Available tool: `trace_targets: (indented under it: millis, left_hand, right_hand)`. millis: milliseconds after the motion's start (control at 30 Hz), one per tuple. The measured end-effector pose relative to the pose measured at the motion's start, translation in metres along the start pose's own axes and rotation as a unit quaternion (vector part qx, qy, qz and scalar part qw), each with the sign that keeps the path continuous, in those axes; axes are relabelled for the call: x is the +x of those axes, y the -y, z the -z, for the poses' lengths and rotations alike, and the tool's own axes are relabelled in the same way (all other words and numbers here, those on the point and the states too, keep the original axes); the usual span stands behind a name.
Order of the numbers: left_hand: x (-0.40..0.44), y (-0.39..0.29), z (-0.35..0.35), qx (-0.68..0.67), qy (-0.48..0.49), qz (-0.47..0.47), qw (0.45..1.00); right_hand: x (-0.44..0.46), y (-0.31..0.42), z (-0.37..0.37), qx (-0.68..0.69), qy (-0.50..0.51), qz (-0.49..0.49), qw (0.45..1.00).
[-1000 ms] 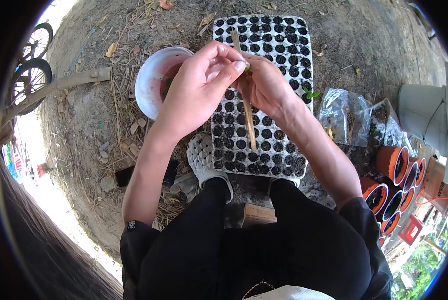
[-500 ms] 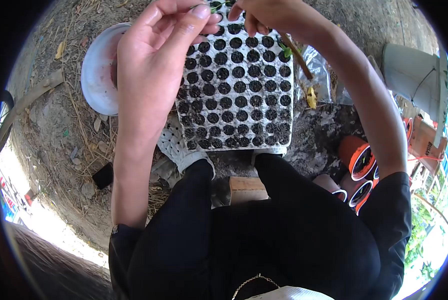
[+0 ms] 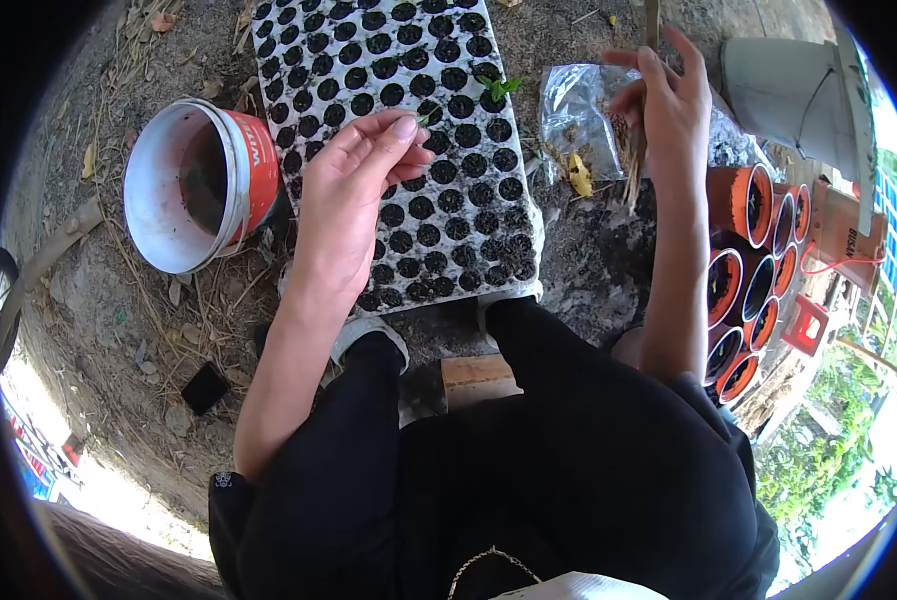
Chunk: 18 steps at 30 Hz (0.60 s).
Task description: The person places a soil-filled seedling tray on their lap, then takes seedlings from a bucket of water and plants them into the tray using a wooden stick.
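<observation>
My left hand (image 3: 354,175) hovers over the white seedling tray (image 3: 532,225), thumb and forefinger closed on a small green seedling (image 3: 424,119). Dark soil fills the tray's many round cells. Another leafy seedling (image 3: 500,88) stands near its right edge. Off to the right of the tray, my right hand (image 3: 677,110) has a brown wooden stick (image 3: 653,22) between its fingers, some of which are stretched out. The lower end of the stick looks frayed and points back toward me.
A red and white bucket (image 3: 256,165) lies tipped left of the tray. Right of it are a clear plastic bag (image 3: 569,105), a yellow leaf (image 3: 580,176), stacked orange pots (image 3: 737,200) and a grey bucket (image 3: 774,95). A wooden block (image 3: 479,378) lies between my feet.
My right hand has moved right, away from the tray and my left hand, carrying the stick. My left hand still pinches the seedling. The view has shifted, showing more of the bucket and pots.
</observation>
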<state>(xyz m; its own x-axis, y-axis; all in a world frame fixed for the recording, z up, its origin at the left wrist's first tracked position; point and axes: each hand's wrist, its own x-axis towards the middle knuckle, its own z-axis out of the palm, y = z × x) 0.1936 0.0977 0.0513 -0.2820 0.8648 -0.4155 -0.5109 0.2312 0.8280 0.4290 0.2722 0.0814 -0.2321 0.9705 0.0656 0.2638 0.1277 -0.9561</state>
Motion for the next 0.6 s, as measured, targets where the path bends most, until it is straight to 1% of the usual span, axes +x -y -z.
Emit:
trace_targets:
  millis: [67, 100, 133, 200, 233, 267, 333, 400, 467, 533, 600]
  left_hand:
    - [0.001, 0.002, -0.002, -0.034, 0.01, 0.015, 0.999]
    - [0.001, 0.003, -0.002, -0.047, 0.014, 0.021, 0.999]
    - [0.002, 0.004, -0.003, -0.044, 0.015, 0.021, 0.999]
    - [0.001, 0.007, -0.003, -0.06, 0.027, 0.033, 0.997]
    - [0.001, 0.008, -0.002, -0.046, 0.044, 0.039, 0.997]
    - [0.0, 0.008, -0.003, -0.046, 0.043, 0.039, 0.997]
    - [-0.001, 0.01, -0.006, 0.001, 0.044, 0.033, 0.998]
    - [-0.002, 0.011, -0.009, 0.012, 0.05, 0.029, 0.998]
    - [-0.004, 0.013, -0.012, 0.023, 0.055, 0.025, 0.998]
    - [-0.007, 0.014, -0.016, 0.06, 0.065, -0.005, 0.996]
    - [-0.009, 0.014, -0.019, 0.058, 0.068, -0.022, 0.996]
  right_hand:
    - [-0.004, -0.017, 0.01, -0.152, -0.079, -0.008, 0.985]
    - [-0.008, -0.019, 0.008, -0.128, -0.093, -0.029, 0.987]
    - [-0.011, -0.019, 0.007, -0.125, -0.094, -0.029, 0.987]
    - [-0.021, -0.017, 0.003, -0.152, -0.029, -0.068, 0.986]
    - [-0.027, -0.015, -0.005, -0.078, -0.015, -0.069, 0.994]
    - [-0.034, -0.009, -0.009, -0.083, 0.023, -0.076, 0.993]
    - [-0.046, 0.006, -0.027, -0.043, 0.113, -0.063, 0.991]
    - [-0.056, 0.013, -0.043, -0.021, 0.171, -0.055, 0.984]
    - [-0.061, 0.013, -0.052, -0.005, 0.182, -0.08, 0.98]
    - [-0.062, 0.007, -0.055, -0.007, 0.185, -0.071, 0.98]
    - [-0.064, 0.003, -0.056, -0.008, 0.183, -0.07, 0.98]
